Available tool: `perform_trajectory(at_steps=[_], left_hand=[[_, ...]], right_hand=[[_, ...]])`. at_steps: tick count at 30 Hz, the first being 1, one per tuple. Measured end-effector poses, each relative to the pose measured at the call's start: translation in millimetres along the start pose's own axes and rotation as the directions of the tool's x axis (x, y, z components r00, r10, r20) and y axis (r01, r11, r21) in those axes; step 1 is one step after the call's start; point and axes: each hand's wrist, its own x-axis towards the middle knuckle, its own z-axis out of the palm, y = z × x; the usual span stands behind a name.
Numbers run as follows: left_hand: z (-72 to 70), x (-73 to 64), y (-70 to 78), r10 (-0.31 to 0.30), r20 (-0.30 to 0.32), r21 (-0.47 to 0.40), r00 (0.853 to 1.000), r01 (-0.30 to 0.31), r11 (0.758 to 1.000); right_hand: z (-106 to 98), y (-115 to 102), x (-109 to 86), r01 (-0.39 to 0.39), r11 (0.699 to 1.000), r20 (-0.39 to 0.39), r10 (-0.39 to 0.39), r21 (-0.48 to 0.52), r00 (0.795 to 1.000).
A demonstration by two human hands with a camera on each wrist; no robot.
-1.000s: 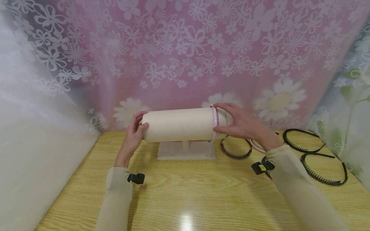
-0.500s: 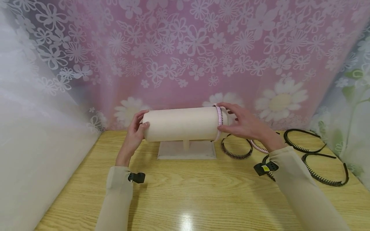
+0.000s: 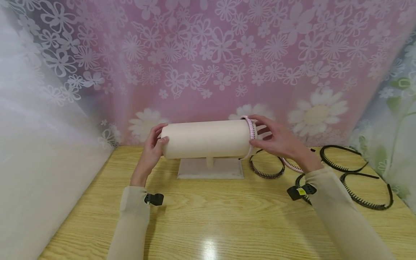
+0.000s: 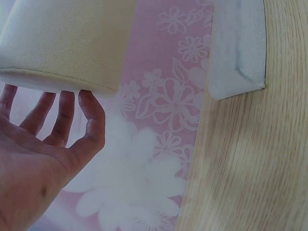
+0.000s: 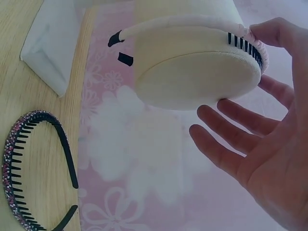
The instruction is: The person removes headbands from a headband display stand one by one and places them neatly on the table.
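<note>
A cream, padded headband display stand [image 3: 204, 139] lies level, its cylinder held up by a short post on a flat base [image 3: 195, 173]. My left hand [image 3: 151, 150] grips the cylinder's left end, the thumb in front; its curled fingers touch the end in the left wrist view. Around the right end sits a pink toothed headband [image 3: 251, 130], its black tips [image 5: 114, 39] below the cylinder. Thumb and forefinger of my right hand [image 3: 276, 139] pinch this headband, while the other fingers [image 5: 231, 130] spread beside the cylinder's end face [image 5: 197, 79].
To the right on the wooden table [image 3: 208, 213] lie several toothed headbands: a glittery one [image 3: 267, 176], a pink one [image 3: 292, 166] partly behind my right wrist, and black ones [image 3: 367, 206]. A pink flowered curtain [image 3: 208, 72] hangs close behind the stand.
The pink headband has slid right along the cylinder, close to its right end, with my right hand moving along. My left hand keeps its grip on the left end.
</note>
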Motion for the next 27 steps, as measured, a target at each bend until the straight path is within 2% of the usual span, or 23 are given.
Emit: perform_trajectory(at_steps=[12, 16, 20, 27], left_hand=[[0.1, 0.5, 0.5, 0.004, 0.002, 0.011, 1.000, -0.004, 1.000], [-0.1, -0.4, 1.0, 0.002, 0.000, -0.002, 1.000, -0.002, 1.000], [0.0, -1.6, 1.4, 0.002, 0.002, -0.018, 1.000, -0.002, 1.000], [-0.4, -3.5, 1.9, 0.008, 0.008, -0.015, 1.000, -0.008, 1.000]], right_hand=[[2, 5, -13.6, -0.031, 0.998, -0.088, 0.035, 0.047, 0.996], [3, 7, -16.9, -0.008, 0.990, -0.102, 0.022, 0.139, 0.994], [3, 10, -20.6, 0.000, 0.969, -0.104, 0.027, 0.249, 0.994], [4, 12, -27.5, -0.032, 0.944, -0.127, 0.078, 0.328, 0.989]])
